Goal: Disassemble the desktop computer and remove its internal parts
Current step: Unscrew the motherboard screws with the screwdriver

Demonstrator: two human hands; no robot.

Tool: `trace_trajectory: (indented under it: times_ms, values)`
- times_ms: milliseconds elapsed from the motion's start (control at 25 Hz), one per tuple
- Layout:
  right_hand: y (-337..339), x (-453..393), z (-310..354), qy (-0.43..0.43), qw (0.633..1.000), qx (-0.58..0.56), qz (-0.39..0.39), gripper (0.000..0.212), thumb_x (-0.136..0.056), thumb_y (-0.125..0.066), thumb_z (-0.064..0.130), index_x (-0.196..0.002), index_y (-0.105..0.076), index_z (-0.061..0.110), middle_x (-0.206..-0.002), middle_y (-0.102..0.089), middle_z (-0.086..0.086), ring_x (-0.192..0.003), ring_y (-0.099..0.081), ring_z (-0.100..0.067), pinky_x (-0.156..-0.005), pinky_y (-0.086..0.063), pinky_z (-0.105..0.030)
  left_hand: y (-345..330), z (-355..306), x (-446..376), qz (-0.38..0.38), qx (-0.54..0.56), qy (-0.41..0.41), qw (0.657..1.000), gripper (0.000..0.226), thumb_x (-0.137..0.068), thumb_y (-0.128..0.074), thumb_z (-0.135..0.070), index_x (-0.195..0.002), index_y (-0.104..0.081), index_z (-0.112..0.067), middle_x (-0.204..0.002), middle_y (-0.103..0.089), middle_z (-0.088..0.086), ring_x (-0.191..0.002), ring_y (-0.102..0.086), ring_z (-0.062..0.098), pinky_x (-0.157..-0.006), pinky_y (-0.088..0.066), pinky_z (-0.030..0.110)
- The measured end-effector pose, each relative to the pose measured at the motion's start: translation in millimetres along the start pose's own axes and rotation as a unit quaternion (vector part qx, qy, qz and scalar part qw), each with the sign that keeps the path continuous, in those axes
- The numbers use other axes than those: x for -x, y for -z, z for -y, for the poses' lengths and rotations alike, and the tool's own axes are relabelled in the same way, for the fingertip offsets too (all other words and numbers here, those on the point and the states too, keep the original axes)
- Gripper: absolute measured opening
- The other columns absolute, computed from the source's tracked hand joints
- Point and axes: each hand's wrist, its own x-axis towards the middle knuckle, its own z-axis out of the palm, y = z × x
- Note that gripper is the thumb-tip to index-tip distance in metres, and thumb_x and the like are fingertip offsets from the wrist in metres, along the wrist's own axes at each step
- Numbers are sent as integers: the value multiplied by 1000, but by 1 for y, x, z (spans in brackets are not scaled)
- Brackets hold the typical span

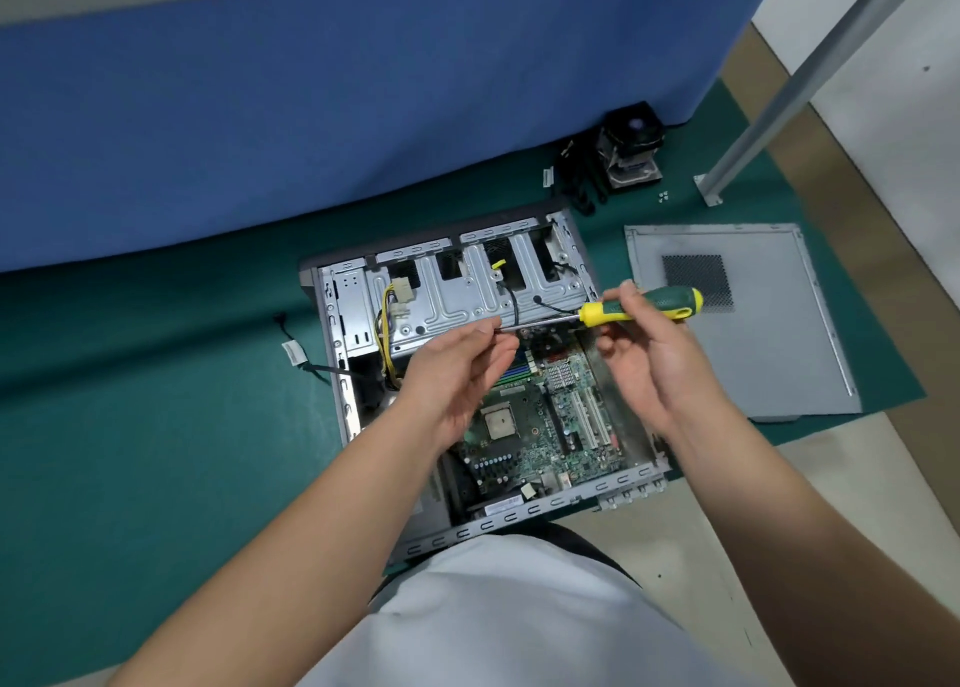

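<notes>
The opened computer case lies on its side on a green mat. Inside it the green motherboard shows, with the bare CPU socket and the metal drive cage above it. Over the case, my right hand grips a screwdriver by its green and yellow handle, the shaft pointing left. My left hand pinches the shaft's tip between thumb and fingers. Yellow and black power cables hang at the cage's left.
The removed grey side panel lies to the right on the mat. A CPU cooler with fan and black cables sit by the blue wall, small screws near them. A loose cable lies left. A metal post stands at right.
</notes>
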Motion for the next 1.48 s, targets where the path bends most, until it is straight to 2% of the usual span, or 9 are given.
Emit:
trace_trajectory:
  times_ms: [160, 280, 400, 520, 960, 1120, 1200, 1360, 1480]
  values:
    - [6, -20, 51, 101, 995, -1, 17, 8, -92, -72, 18, -90, -70, 10, -94, -71, -12, -94, -70, -24, -92, -57, -39, -23, 6, -11, -29, -70, -37, 996, 19, -99, -62, -3, -107, -79, -5, -117, -71, 13, -94, -66, 18, -85, -61, 27]
    - [-1, -32, 76, 155, 976, 119, 92, 10, -85, -73, 18, -77, -70, 23, -87, -69, -11, -74, -65, -20, -73, -56, -33, -41, 8, -17, -4, -104, -61, 993, 21, -98, -61, 2, -110, -77, -4, -105, -73, 12, -85, -72, 17, -82, -60, 25]
    - [-7, -45, 71, 154, 870, 452, 122, 9, -86, -77, 30, -87, -70, 25, -79, -70, 6, -68, -61, -11, -68, -52, -30, -56, 7, -21, 27, -126, -93, 987, 21, -92, -69, 4, -111, -73, -3, -90, -76, 13, -86, -76, 24, -78, -61, 27]
    - [-7, -56, 56, 154, 777, 587, 164, 17, -85, -80, 35, -91, -74, 21, -84, -73, 0, -80, -67, -19, -77, -56, -41, -68, 2, -25, 46, -140, -110, 983, 26, -85, -76, 5, -108, -63, 1, -86, -74, 17, -86, -76, 31, -75, -62, 31]
    - [5, -103, 60, 116, 797, 542, 237, 9, -81, -86, 31, -85, -77, 31, -72, -71, 13, -62, -57, 3, -62, -44, -14, -82, -22, -48, 80, -223, -93, 967, 28, -89, -70, 7, -114, -63, -2, -94, -75, 26, -90, -77, 35, -75, -63, 33]
    - [3, -122, 59, 112, 817, 527, 205, 9, -83, -83, 31, -85, -76, 27, -80, -74, 2, -70, -66, -18, -67, -53, -30, -88, -27, -67, 54, -247, -120, 960, 16, -96, -65, 3, -110, -66, -5, -93, -75, 20, -87, -77, 31, -77, -63, 34]
    - [9, -143, 62, 99, 863, 475, 138, 13, -81, -81, 36, -87, -74, 27, -81, -75, 4, -63, -66, -12, -67, -55, -26, -85, -35, -79, -4, -395, -224, 891, 12, -99, -64, -7, -106, -68, -16, -94, -75, 6, -87, -73, 21, -77, -60, 29]
    - [34, -212, 60, 22, 889, 456, -21, 20, -72, -73, 35, -87, -74, 21, -91, -78, -4, -61, -64, -8, -63, -49, -34, -61, -59, -115, -117, -690, -403, 590, 33, -102, -57, -26, -135, -60, -22, -140, -60, 1, -134, -50, 23, -112, -36, 33]
    - [40, -256, 44, -35, 866, 493, -72, 18, -76, -72, 27, -89, -73, 14, -87, -77, -13, -63, -63, -18, -63, -48, -38, -39, -60, -141, -144, -776, -333, 515, 51, -108, -36, -48, -158, -31, -38, -169, -23, -8, -158, -11, 19, -126, -6, 40]
